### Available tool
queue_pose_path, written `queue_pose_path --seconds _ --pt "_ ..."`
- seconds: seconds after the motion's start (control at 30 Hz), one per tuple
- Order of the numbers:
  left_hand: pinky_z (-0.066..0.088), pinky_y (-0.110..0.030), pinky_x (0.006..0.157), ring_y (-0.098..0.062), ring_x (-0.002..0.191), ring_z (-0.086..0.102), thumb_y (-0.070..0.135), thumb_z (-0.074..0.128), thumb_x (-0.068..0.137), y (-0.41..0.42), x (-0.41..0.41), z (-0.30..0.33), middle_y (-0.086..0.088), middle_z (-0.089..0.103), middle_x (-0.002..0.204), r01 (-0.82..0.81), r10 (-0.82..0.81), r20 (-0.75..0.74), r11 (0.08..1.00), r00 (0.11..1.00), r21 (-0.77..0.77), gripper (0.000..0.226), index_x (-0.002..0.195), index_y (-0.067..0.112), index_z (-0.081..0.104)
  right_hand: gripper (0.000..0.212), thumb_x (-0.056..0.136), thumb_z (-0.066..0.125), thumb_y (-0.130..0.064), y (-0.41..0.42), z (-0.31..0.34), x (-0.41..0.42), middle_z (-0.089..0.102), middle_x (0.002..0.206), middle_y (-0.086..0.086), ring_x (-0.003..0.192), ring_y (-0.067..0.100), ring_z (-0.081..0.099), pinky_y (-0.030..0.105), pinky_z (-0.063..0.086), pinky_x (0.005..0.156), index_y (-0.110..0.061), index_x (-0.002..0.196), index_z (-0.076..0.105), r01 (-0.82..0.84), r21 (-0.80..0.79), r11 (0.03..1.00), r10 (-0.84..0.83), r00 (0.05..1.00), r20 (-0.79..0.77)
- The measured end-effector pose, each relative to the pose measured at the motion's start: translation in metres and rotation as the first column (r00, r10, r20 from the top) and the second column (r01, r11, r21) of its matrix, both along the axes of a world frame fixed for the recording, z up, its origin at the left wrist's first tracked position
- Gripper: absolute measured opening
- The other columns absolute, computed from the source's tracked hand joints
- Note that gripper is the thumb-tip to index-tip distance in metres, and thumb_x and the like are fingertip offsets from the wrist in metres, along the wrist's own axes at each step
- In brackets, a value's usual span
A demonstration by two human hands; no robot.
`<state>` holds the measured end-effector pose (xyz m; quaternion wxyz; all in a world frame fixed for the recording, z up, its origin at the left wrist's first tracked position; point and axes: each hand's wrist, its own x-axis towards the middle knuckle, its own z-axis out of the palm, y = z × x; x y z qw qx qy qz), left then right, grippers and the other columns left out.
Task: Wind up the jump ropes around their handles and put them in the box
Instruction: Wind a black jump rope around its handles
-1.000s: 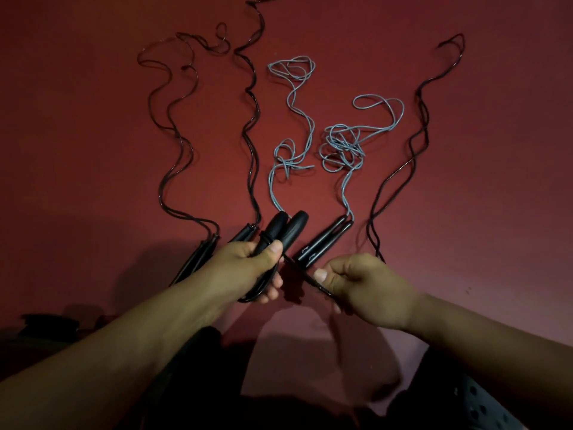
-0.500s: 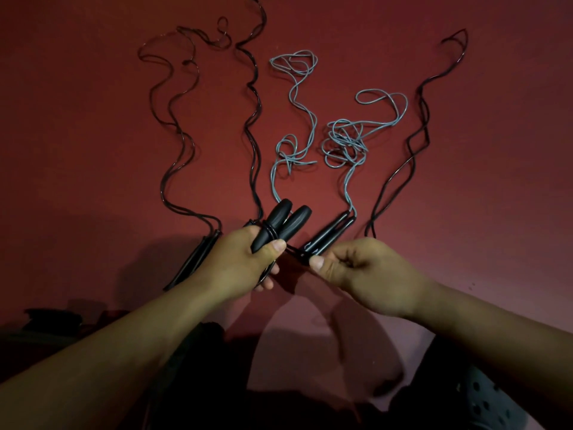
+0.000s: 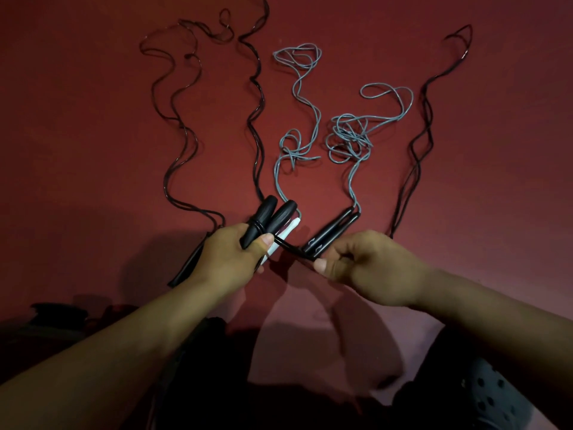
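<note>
My left hand (image 3: 232,254) grips a pair of thick black jump-rope handles (image 3: 268,220) side by side, with a few black turns of rope wound round them. From the handles a black rope (image 3: 293,251) runs right to my right hand (image 3: 369,271), which pinches it between thumb and fingers. That black rope (image 3: 418,144) trails away across the red floor (image 3: 93,135) on the right. A white handle (image 3: 286,234) shows just behind my left thumb. No box is in view.
Other ropes lie stretched on the floor: two black ones (image 3: 173,125) at left with slim black handles (image 3: 189,265), two grey ones (image 3: 297,119) in the middle, one tangled (image 3: 350,138) above slim black handles (image 3: 331,232). My dark-clad legs fill the bottom edge.
Both hands have lifted slightly and moved closer to the camera. The rope between them is now pulled taut, and a white handle has come into view behind my left thumb.
</note>
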<state>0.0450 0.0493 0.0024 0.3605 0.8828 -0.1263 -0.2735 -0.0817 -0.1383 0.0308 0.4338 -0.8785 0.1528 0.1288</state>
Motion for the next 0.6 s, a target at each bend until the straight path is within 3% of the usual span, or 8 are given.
queue_pose_path --seconds 0.1,0.17,0.23,0.33,0.5,0.6 --pt "0.047 -0.023 0.054 -0.007 0.049 0.062 0.032 0.06 0.095 -0.003 -0.002 -0.001 0.003 0.068 0.059 0.04 -0.04 0.007 0.999 0.999 0.004 0.02 0.082 0.017 0.065 0.038 0.094 0.06 -0.037 0.005 0.006 0.005 0.047 0.059 -0.002 0.054 0.006 0.041 0.02 0.039 0.054 -0.007 0.07 0.063 -0.052 0.161 0.986 0.055 0.998 -0.018" --pt "0.052 -0.024 0.058 -0.011 0.052 0.067 0.03 0.061 0.095 -0.005 -0.006 -0.003 0.004 0.07 0.066 0.105 -0.105 -0.004 0.994 0.994 0.012 0.015 0.085 0.019 0.065 0.038 0.096 0.056 -0.039 0.007 0.011 0.008 0.043 0.056 -0.004 0.051 0.007 0.037 0.02 0.035 0.051 -0.015 0.068 0.067 -0.052 0.263 0.964 0.066 0.997 -0.043" --pt "0.055 -0.028 0.062 -0.012 0.055 0.068 0.034 0.063 0.093 -0.004 -0.011 -0.005 0.004 0.072 0.072 0.184 -0.183 -0.008 0.981 0.983 0.065 0.013 0.086 0.022 0.064 0.038 0.097 0.054 -0.041 0.008 0.014 0.012 0.041 0.055 -0.004 0.052 0.012 0.035 0.026 0.032 0.052 -0.022 0.067 0.068 -0.022 0.363 0.932 0.042 0.998 -0.047" --pt "0.056 -0.036 0.07 -0.012 0.062 0.069 0.046 0.066 0.086 -0.002 -0.016 -0.005 0.003 0.071 0.072 0.315 -0.324 0.021 0.932 0.946 0.178 0.021 0.087 0.025 0.062 0.04 0.097 0.05 -0.042 0.006 0.015 0.019 0.041 0.052 -0.005 0.052 0.016 0.034 0.028 0.029 0.05 -0.017 0.071 0.066 0.075 0.458 0.886 -0.063 0.997 -0.042" --pt "0.052 -0.038 0.072 -0.011 0.07 0.064 0.05 0.068 0.085 -0.002 -0.021 0.015 0.004 0.066 0.072 0.551 -0.562 0.005 0.812 0.827 0.194 0.026 0.081 0.026 0.058 0.041 0.097 0.049 -0.043 0.007 0.016 0.025 0.048 0.049 -0.009 0.047 0.007 0.041 0.022 0.036 0.05 -0.014 0.072 0.065 0.145 0.351 0.925 -0.134 0.989 -0.054" --pt "0.04 -0.028 0.059 -0.005 0.058 0.049 0.05 0.07 0.084 -0.001 -0.021 0.028 0.008 0.052 0.062 0.623 -0.632 -0.005 0.762 0.775 0.179 0.038 0.066 0.029 0.043 0.049 0.095 0.049 -0.05 0.005 0.02 0.028 0.058 0.055 0.003 0.05 0.014 0.05 0.028 0.042 0.054 -0.013 0.067 0.066 0.087 0.011 0.996 -0.087 0.996 0.01"
